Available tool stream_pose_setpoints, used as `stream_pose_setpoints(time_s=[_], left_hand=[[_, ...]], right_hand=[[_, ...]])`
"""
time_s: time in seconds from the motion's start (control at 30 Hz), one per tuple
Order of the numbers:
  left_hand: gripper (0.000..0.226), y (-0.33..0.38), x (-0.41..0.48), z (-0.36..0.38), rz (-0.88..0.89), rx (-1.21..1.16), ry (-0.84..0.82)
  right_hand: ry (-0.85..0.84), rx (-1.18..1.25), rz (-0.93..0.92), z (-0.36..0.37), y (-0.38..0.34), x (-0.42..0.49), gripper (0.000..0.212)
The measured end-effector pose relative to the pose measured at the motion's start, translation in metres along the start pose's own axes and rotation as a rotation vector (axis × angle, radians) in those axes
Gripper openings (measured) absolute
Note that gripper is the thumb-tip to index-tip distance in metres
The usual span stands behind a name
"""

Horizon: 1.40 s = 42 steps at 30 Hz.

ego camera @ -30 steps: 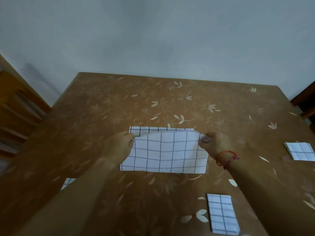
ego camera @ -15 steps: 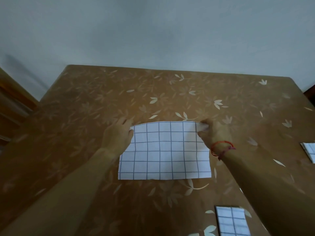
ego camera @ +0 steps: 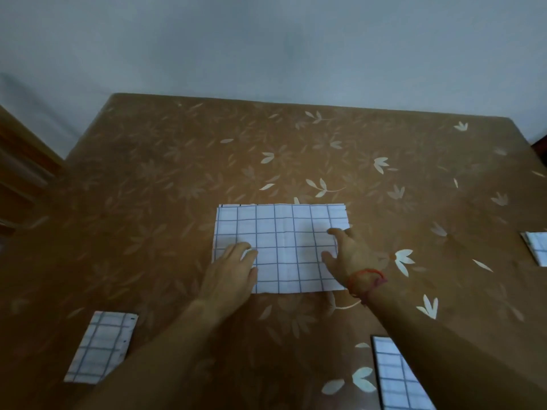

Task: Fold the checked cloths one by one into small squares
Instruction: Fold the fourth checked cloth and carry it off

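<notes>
A white cloth with a dark checked grid (ego camera: pixel 284 229) lies flat, folded in half, in the middle of the brown table (ego camera: pixel 177 173). My left hand (ego camera: pixel 231 273) rests palm down on its near left part, fingers spread. My right hand (ego camera: pixel 346 258), a red string around its wrist, lies flat on the near right part with fingers apart. Neither hand pinches the cloth.
A folded checked cloth (ego camera: pixel 100 347) lies at the near left, another folded cloth (ego camera: pixel 396 377) at the near right, partly under my right forearm, and a third cloth (ego camera: pixel 537 245) at the right edge. A wooden chair (ego camera: pixel 20 170) stands left of the table. A pale wall rises behind.
My hands carried the near edge of the cloth over to the far edge, let go, and slid back toward me. They now lie flat on the folded cloth.
</notes>
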<state>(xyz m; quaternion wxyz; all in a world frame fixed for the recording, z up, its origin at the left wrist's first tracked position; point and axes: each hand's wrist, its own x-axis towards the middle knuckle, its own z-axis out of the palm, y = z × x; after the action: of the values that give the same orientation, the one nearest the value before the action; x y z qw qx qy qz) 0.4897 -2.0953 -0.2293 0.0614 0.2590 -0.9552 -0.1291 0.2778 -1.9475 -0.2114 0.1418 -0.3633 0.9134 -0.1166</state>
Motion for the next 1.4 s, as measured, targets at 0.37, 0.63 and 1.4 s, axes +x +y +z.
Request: stream_pose_setpoints(time_s=[0.37,0.63,1.4], left_hand=[[0.048,0.028,-0.065,0.051,0.158,0.105,-0.094],[0.05,0.016,-0.066,0.055,0.164,0.073,-0.168],[0.079,-0.007,-0.109,0.043,-0.217,0.041,-0.248]], right_hand=[[-0.042,-0.163,-0.432,0.083,-0.045,-0.09,0.051],[-0.151,-0.21,-0.433,0.097,-0.053,-0.097,0.057],[-0.214,-0.28,-0.143,0.068,0.034,-0.103,0.089]])
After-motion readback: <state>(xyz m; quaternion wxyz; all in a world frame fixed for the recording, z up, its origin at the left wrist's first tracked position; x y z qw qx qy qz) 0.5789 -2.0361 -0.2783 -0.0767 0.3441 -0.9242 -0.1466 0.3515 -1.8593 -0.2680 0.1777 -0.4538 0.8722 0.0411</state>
